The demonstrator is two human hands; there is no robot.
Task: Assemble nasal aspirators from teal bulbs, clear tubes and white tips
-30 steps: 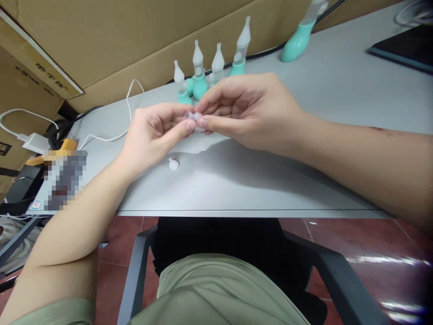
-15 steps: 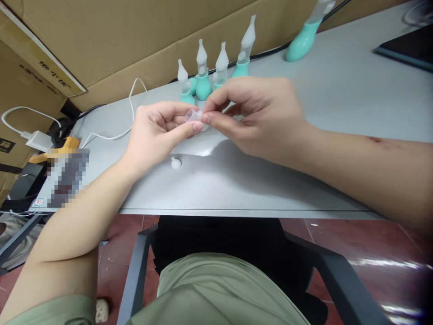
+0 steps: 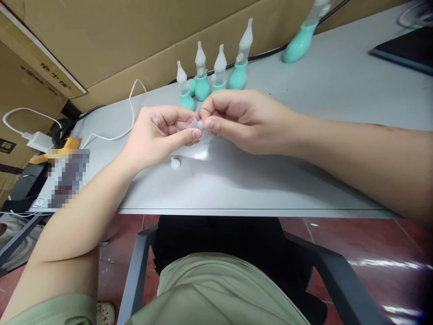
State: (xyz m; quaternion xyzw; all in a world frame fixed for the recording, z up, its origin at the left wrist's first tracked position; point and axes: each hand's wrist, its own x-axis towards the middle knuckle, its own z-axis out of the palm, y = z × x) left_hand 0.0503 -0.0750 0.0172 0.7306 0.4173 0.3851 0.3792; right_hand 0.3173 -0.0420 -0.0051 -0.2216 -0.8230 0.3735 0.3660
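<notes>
Between the thumb and fingers of my left hand (image 3: 158, 133) is a small clear plastic tube (image 3: 192, 123). My right hand (image 3: 245, 122) pinches at the tube's right end; its fingertips hide what exactly they grip there. Both hands meet just above the table. Below them lies a small round white plug with a short tip (image 3: 175, 163). Behind the hands stand several bulb nasal aspirators, with teal bulbs, clear middles and white tips, among them one nasal aspirator (image 3: 238, 67) that leans slightly right.
Another teal bulb aspirator (image 3: 299, 43) leans at the back right. A black flat device (image 3: 406, 49) lies on the grey table (image 3: 270, 189) at far right. White cable (image 3: 130, 108), a charger (image 3: 39, 141) and a yellow object (image 3: 70, 145) are at left. Cardboard (image 3: 135, 36) walls the back.
My right hand has come down a little and its wrist has turned, with its fingertips still at the tube's end. The left hand keeps its hold almost unmoved.
</notes>
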